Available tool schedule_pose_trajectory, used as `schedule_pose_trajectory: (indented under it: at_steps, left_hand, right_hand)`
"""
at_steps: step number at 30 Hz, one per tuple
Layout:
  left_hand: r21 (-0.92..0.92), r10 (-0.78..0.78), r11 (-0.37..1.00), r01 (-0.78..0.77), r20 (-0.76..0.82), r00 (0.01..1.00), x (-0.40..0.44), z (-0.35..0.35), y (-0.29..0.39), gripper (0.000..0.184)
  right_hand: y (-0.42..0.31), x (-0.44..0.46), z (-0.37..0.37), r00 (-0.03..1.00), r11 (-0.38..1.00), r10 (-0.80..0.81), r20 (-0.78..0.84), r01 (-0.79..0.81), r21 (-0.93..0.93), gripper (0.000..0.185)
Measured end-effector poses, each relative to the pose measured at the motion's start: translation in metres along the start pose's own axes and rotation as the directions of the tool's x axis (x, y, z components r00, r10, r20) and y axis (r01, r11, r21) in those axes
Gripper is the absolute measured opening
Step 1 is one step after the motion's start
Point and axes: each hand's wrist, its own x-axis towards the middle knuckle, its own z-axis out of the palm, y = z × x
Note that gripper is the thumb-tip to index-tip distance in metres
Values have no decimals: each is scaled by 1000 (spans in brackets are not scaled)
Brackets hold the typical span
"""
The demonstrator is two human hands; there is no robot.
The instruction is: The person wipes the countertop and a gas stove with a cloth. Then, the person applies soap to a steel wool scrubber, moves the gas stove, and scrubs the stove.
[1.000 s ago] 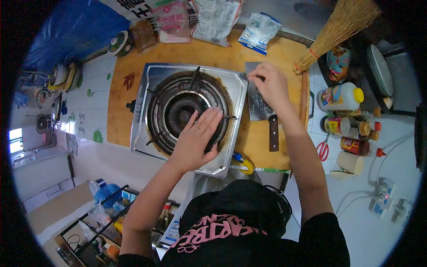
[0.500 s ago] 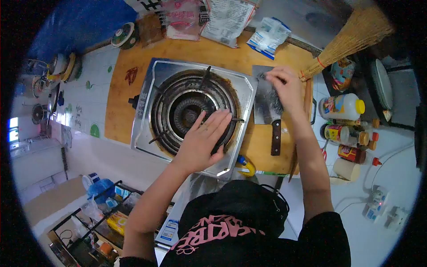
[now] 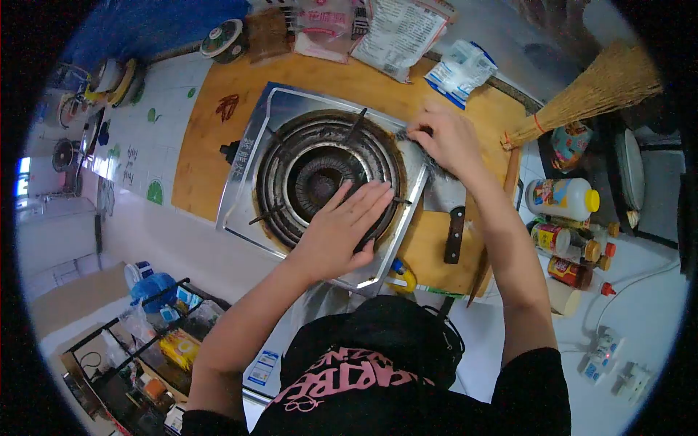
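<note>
My left hand (image 3: 345,231) lies flat with its fingers stretched over the right side of a round gas burner (image 3: 320,182), on a metal stove (image 3: 247,207). At the stove's upper right edge my right hand (image 3: 445,142) is closed in a pinch. A small dark clump (image 3: 404,136) shows at its fingertips; its kind is too small to tell. Below this hand a cleaver (image 3: 454,236) lies on the wooden board, its blade partly hidden by my hand and wrist. Dark bits (image 3: 434,171) lie on the blade.
The wooden board (image 3: 200,156) extends around the stove. Dried red chillies (image 3: 227,107) lie left. Plastic bags (image 3: 398,36) stand behind, with a white-blue packet (image 3: 461,73) beside them. A straw whisk (image 3: 582,94) leans at upper right. Bottles (image 3: 562,199) line the right side.
My right hand has moved left and slightly down, from over the cleaver blade to the stove's edge, with the dark clump. My left hand stays on the burner; the view has shifted slightly.
</note>
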Motion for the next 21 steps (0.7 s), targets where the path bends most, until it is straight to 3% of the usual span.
schedule_pose_trajectory:
  at_steps: [4,6,8,11,19,21]
  left_hand:
    - [-2,-4,1000,4,2,1000,0,-1,0,82]
    - [-11,-7,1000,7,-12,1000,-1,1,0,82]
    - [-15,-21,1000,21,-27,999,-2,5,0,82]
    - [-38,-27,999,25,-71,997,-3,5,0,81]
    - [-60,-25,998,21,-73,997,-7,7,-3,85]
    - [-71,-22,997,17,-71,997,-6,7,-4,86]
  right_hand:
    - [-15,55,19,997,1000,-4,82,5,-8,10]
    - [-12,77,35,990,990,32,137,-50,131,13]
    - [1,86,34,984,986,-37,174,7,169,14]
    - [4,94,15,933,979,-68,355,-7,206,15]
    - [-36,136,20,895,977,-209,393,172,127,11]
    - [-31,140,9,814,972,-215,540,232,37,10]
